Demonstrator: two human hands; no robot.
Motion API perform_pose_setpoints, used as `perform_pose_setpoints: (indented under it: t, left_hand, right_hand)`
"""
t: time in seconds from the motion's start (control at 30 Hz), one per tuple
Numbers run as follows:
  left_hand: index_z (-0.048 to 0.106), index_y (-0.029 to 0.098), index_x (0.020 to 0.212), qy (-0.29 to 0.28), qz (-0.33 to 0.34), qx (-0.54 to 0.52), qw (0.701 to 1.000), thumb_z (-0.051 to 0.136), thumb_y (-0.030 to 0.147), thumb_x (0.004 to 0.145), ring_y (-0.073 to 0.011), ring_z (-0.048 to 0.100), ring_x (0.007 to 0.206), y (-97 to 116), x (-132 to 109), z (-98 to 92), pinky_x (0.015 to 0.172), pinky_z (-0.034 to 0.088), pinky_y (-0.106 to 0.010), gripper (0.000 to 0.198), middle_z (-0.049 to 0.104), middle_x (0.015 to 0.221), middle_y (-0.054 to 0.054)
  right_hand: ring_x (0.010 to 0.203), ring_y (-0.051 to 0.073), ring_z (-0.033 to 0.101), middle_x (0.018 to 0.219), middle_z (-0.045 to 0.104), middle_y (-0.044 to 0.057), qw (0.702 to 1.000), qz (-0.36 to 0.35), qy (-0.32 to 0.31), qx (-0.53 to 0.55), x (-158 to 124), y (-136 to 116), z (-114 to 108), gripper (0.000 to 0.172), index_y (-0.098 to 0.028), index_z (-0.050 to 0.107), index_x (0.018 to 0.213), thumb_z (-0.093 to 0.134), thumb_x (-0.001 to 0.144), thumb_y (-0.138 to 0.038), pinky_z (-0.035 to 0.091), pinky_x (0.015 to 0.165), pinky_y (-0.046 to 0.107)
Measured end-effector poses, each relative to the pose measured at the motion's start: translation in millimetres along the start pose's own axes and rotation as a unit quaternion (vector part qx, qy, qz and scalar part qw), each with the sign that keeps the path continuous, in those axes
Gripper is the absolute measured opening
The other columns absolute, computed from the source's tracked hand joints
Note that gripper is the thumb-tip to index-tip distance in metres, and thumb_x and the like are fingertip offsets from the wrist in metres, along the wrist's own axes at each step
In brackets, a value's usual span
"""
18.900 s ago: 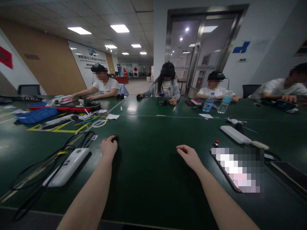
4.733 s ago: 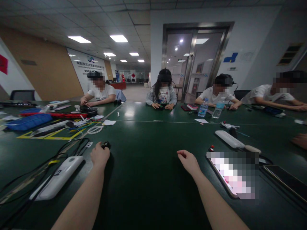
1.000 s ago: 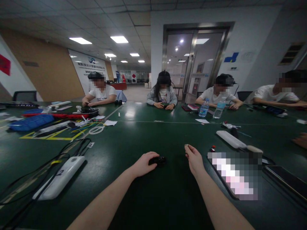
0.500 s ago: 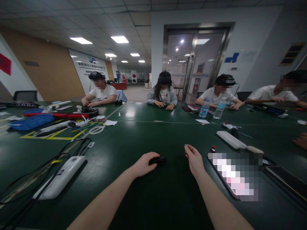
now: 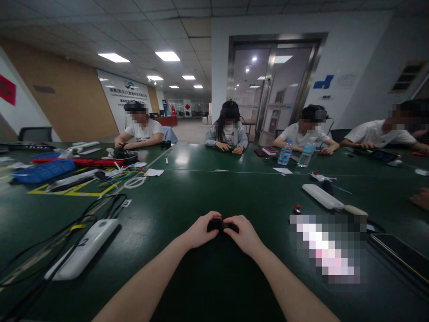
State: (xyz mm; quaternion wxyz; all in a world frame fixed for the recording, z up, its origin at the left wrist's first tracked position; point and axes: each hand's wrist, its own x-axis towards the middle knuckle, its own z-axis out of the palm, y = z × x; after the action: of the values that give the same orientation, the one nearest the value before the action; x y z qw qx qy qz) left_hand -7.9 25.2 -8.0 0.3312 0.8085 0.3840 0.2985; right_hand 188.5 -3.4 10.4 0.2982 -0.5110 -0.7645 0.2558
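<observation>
Here we are at the near side of the dark green counter [image 5: 208, 188], and both hands are in on the same piece! The left hand [image 5: 201, 232] and the right hand [image 5: 243, 235] close in from either side, a firm two-handed grip on a small black object [image 5: 221, 226]. The fingers curl right over it, knuckle to knuckle, and hide most of its shape, so exactly what it is can't be called from here. It sits straight ahead of the person, between the palms.

To the left, a white power strip [image 5: 85, 250] marked with a "2" lies tangled in black cables [image 5: 56, 237]. To the right, a pixelated, blurred flat item [image 5: 326, 248] rests just beyond the right hand, with a second white power strip [image 5: 321, 197] above it and a dark phone [image 5: 398, 252] at the right edge.

Further up the counter on the left are a blue tray [image 5: 43, 171], a white cable coil [image 5: 134, 182] and yellow tape lines [image 5: 67, 193]. Two water bottles [image 5: 296, 153] stand far ahead on the right. Across the counter, three co-workers [image 5: 229, 127] sit with their heads down and their own hands at work, and another co-worker's hand [image 5: 422, 198] pokes in at the right edge.
</observation>
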Motion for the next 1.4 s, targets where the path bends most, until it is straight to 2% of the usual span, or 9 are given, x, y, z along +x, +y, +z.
perform_pose_setpoints:
  t: [0.23, 0.47, 0.63, 0.8, 0.93, 1.03, 1.07, 1.13, 1.4]
  left_hand:
    - [0.049, 0.023, 0.117, -0.005, 0.003, 0.009, 1.000, 0.060, 0.020, 0.076, -0.0186, 0.051, 0.111, -3, -1, -0.3, 0.100, 0.038, -0.038, 0.043, 0.057, 0.117, -0.005]
    - [0.063, 0.028, 0.105, -0.043, 0.042, 0.091, 0.994, 0.053, 0.018, 0.080, -0.0183, 0.048, 0.113, 8, -2, -3.6, 0.101, 0.035, -0.037, 0.029, 0.053, 0.120, -0.002]
    - [0.061, 0.034, 0.114, -0.050, 0.048, 0.163, 0.984, 0.048, 0.020, 0.083, -0.0189, 0.046, 0.115, 7, -5, -15.1, 0.102, 0.034, -0.036, 0.036, 0.050, 0.125, -0.002]
    - [0.062, 0.029, 0.115, 0.058, -0.072, 0.228, 0.969, 0.044, 0.024, 0.084, -0.0190, 0.049, 0.111, -30, -12, -54.7, 0.099, 0.036, -0.033, 0.036, 0.052, 0.122, -0.005]
    - [0.061, 0.026, 0.118, 0.175, -0.234, 0.271, 0.917, 0.043, 0.028, 0.084, -0.0206, 0.055, 0.103, -67, -30, -97.1, 0.092, 0.042, -0.031, 0.039, 0.056, 0.116, -0.008]
    - [0.058, 0.027, 0.121, 0.313, -0.430, 0.280, 0.799, 0.043, 0.032, 0.082, -0.0305, 0.054, 0.103, -82, -46, -120.3, 0.085, 0.044, -0.042, 0.042, 0.055, 0.115, -0.013]
    - [0.058, 0.026, 0.121, 0.357, -0.473, 0.270, 0.759, 0.043, 0.033, 0.082, -0.0330, 0.053, 0.103, -83, -50, -124.7, 0.082, 0.044, -0.044, 0.043, 0.055, 0.115, -0.015]
    - [0.058, 0.026, 0.120, 0.409, -0.506, 0.256, 0.714, 0.041, 0.035, 0.082, -0.0350, 0.050, 0.106, -83, -54, -128.9, 0.081, 0.043, -0.045, 0.043, 0.052, 0.117, -0.016]
    - [0.059, 0.026, 0.119, 0.409, -0.505, 0.249, 0.718, 0.039, 0.037, 0.082, -0.0345, 0.048, 0.107, -76, -53, -125.8, 0.083, 0.040, -0.044, 0.043, 0.050, 0.117, -0.017]
  right_hand:
    - [0.103, 0.019, 0.051, 0.106, 0.062, 0.001, 0.999, -0.002, -0.035, -0.035, 0, -2, -4, 0.023, -0.027, 0.063, 0.102, 0.055, 0.081, -0.029, 0.037, 0.090, 0.037]
    - [0.104, 0.020, 0.050, 0.109, 0.059, 0.002, 0.998, 0.003, -0.048, -0.050, -1, -1, -2, 0.027, -0.028, 0.063, 0.106, 0.057, 0.079, -0.031, 0.039, 0.090, 0.037]
    - [0.099, 0.021, 0.054, 0.105, 0.059, 0.004, 0.995, 0.076, 0.043, 0.045, 0, 15, -10, 0.034, -0.026, 0.061, 0.110, 0.058, 0.076, -0.033, 0.043, 0.084, 0.035]
    - [0.094, 0.020, 0.057, 0.101, 0.063, 0.003, 0.975, 0.158, 0.120, 0.098, -1, 41, -29, 0.028, -0.024, 0.065, 0.100, 0.056, 0.076, -0.034, 0.046, 0.080, 0.035]
    - [0.091, 0.020, 0.059, 0.096, 0.065, 0.003, 0.967, 0.172, 0.147, 0.118, -1, 49, -33, 0.025, -0.023, 0.066, 0.096, 0.055, 0.075, -0.033, 0.047, 0.079, 0.036]
    - [0.092, 0.020, 0.059, 0.096, 0.066, 0.003, 0.966, 0.172, 0.151, 0.122, 0, 50, -32, 0.023, -0.023, 0.066, 0.094, 0.055, 0.075, -0.031, 0.046, 0.081, 0.036]
    - [0.092, 0.021, 0.060, 0.096, 0.066, 0.003, 0.966, 0.171, 0.151, 0.122, 0, 50, -32, 0.023, -0.022, 0.066, 0.094, 0.055, 0.075, -0.030, 0.046, 0.082, 0.037]
    - [0.093, 0.020, 0.060, 0.097, 0.066, 0.003, 0.966, 0.173, 0.150, 0.123, 0, 51, -31, 0.023, -0.022, 0.066, 0.095, 0.054, 0.076, -0.030, 0.046, 0.082, 0.036]
    - [0.093, 0.020, 0.060, 0.097, 0.066, 0.002, 0.965, 0.178, 0.136, 0.134, 0, 54, -32, 0.023, -0.023, 0.065, 0.096, 0.054, 0.076, -0.029, 0.047, 0.082, 0.036]
